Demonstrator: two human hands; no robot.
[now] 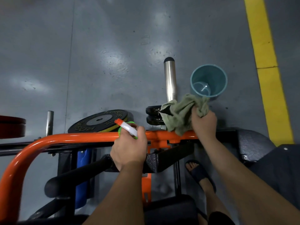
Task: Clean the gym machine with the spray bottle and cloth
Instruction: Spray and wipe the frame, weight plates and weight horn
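My left hand (129, 146) grips the spray bottle (127, 127), whose white head and orange nozzle point up and left over the machine's orange bar (78, 138). The bottle's green body is mostly hidden by my fingers. My right hand (203, 123) clutches a crumpled olive-green cloth (180, 114), which rests on the right end of the same orange bar, near the chrome weight peg (170, 80). The two hands are about a forearm's width apart on the bar.
A teal bucket (215, 73) stands on the grey floor just beyond the cloth. A black weight plate (99, 121) leans behind the bar. A yellow floor line (266, 65) runs at the right. My sandalled foot (198, 173) is below the frame, beside a black padded seat (170, 210).
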